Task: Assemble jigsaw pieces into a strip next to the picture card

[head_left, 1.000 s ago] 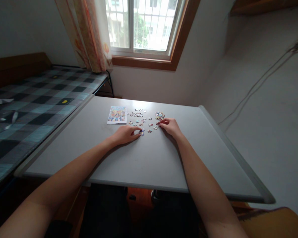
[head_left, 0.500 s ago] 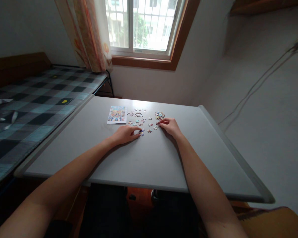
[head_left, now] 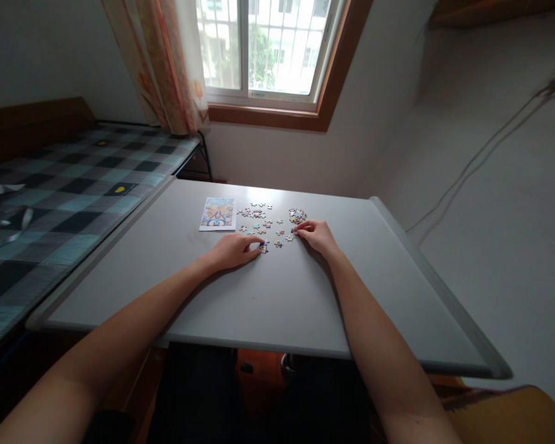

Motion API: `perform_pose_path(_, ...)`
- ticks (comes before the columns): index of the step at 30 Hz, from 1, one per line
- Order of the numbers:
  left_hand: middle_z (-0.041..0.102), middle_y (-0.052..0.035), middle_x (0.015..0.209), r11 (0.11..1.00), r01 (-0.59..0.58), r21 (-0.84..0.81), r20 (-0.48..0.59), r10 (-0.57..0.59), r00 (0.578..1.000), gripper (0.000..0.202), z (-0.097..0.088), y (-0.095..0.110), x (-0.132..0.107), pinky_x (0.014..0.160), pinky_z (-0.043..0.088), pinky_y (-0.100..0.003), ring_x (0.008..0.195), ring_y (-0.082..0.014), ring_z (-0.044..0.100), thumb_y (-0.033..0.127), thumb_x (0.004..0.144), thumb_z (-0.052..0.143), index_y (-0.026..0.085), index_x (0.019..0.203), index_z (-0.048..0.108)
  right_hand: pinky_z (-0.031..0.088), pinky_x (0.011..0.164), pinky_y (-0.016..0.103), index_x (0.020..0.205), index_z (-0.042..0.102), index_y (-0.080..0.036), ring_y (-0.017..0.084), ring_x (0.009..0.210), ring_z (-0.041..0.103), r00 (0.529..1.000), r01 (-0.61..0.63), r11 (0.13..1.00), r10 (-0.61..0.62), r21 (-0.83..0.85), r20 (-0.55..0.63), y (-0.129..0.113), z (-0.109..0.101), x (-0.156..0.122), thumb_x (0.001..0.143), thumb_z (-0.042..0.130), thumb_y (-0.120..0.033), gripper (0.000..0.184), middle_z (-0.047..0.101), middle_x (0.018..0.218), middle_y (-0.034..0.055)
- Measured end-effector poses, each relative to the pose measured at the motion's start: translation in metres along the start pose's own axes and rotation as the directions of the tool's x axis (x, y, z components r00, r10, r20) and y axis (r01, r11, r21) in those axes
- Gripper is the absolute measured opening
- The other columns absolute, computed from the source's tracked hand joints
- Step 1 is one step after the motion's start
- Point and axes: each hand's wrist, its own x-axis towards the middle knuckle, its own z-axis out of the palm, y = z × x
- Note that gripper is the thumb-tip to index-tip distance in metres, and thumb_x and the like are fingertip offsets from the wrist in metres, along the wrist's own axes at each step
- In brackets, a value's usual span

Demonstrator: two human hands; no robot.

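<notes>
The bench (head_left: 259, 299) has a smooth, pale grey top with raised grey rims along its left and right edges. A picture card (head_left: 217, 214) lies flat, nearer the far edge, toward the far left corner. Loose puzzle pieces (head_left: 258, 214) spread from beside it along the middle of the far half, and a heaped pile (head_left: 298, 215) sits to their right. The left hand (head_left: 234, 250) rests on the top, finger and thumb at a blue-marked piece (head_left: 264, 248), possibly several joined; it is too small to tell.

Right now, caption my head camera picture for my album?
Left hand and right hand among jigsaw pieces near a picture sheet.
</notes>
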Motion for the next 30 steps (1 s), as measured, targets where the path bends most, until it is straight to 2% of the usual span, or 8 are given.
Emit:
perform_pose_path(8, 0.061, 0.0014, 0.064, 1.0, 0.011, 0.006, -0.002, -0.011, 1.0, 0.038, 0.0, 0.0, 0.0, 0.055, 0.028, -0.023, 0.055, -0.0111, 0.048, 0.044, 0.088, 0.051, 0.026, 0.117, 0.067, 0.051, 0.066, 0.026, 0.076, 0.07, -0.016, 0.017, 0.069, 0.067, 1.0, -0.004, 1.0, 0.004, 0.007, -0.011, 0.0, 0.0, 0.0, 0.068, 0.068, -0.018, 0.008, 0.073, 0.073, 0.0055)
perform_pose_path(13, 0.061, 0.0009, 0.064, 1.0, 0.002, -0.002, 0.007, -0.002, 1.0, 0.039, 0.001, 0.0, 0.0, 0.056, 0.028, -0.023, 0.055, -0.0106, 0.048, 0.043, 0.088, 0.051, 0.025, 0.118, 0.067, 0.044, 0.05, 0.022, 0.095, 0.07, -0.014, 0.011, 0.05, 0.055, 0.998, -0.065, 0.993, 0.066, 0.098, -0.01, -0.005, 0.0, -0.002, 0.068, 0.066, -0.019, 0.028, 0.071, 0.071, 0.0044)
perform_pose_path(17, 0.06, 0.0014, 0.063, 1.0, 0.002, -0.006, -0.003, -0.002, 1.0, 0.038, 0.001, -0.001, 0.0, 0.056, 0.027, -0.023, 0.055, -0.0107, 0.048, 0.043, 0.088, 0.052, 0.026, 0.117, 0.067, 0.042, 0.049, 0.021, 0.105, 0.069, -0.012, 0.01, 0.054, 0.053, 0.999, -0.049, 0.983, 0.049, 0.175, 0.003, -0.01, -0.003, -0.004, 0.068, 0.064, -0.021, 0.039, 0.071, 0.078, 0.0059)
perform_pose_path(20, 0.06, 0.0018, 0.063, 1.0, 0.008, -0.006, 0.003, -0.008, 1.0, 0.037, 0.001, 0.0, 0.0, 0.056, 0.027, -0.023, 0.055, -0.011, 0.049, 0.043, 0.088, 0.052, 0.026, 0.117, 0.067, 0.041, 0.049, 0.02, 0.106, 0.071, -0.014, 0.01, 0.057, 0.052, 1.0, -0.021, 0.987, 0.023, 0.159, -0.014, -0.014, -0.004, -0.005, 0.07, 0.059, -0.021, 0.039, 0.069, 0.079, 0.0051)
perform_pose_path(24, 0.061, 0.0014, 0.063, 1.0, 0.012, -0.001, 0.006, -0.012, 1.0, 0.038, 0.001, 0.0, 0.0, 0.056, 0.028, -0.024, 0.055, -0.0112, 0.049, 0.044, 0.088, 0.051, 0.026, 0.118, 0.067, 0.043, 0.052, 0.02, 0.1, 0.072, -0.014, 0.009, 0.056, 0.051, 0.997, -0.042, 0.984, 0.051, 0.172, -0.049, -0.017, -0.002, -0.004, 0.071, 0.052, -0.017, 0.035, 0.066, 0.076, 0.004)
perform_pose_path(30, 0.062, 0.0013, 0.065, 1.0, 0.01, 0.002, -0.001, -0.01, 1.0, 0.037, 0.003, -0.002, 0.0, 0.058, 0.03, -0.024, 0.056, -0.0117, 0.05, 0.043, 0.088, 0.052, 0.027, 0.117, 0.067, 0.045, 0.053, 0.02, 0.092, 0.069, -0.015, 0.009, 0.055, 0.052, 0.993, -0.106, 0.961, 0.116, 0.257, -0.023, -0.018, -0.001, -0.005, 0.069, 0.055, -0.018, 0.027, 0.063, 0.07, 0.0016)
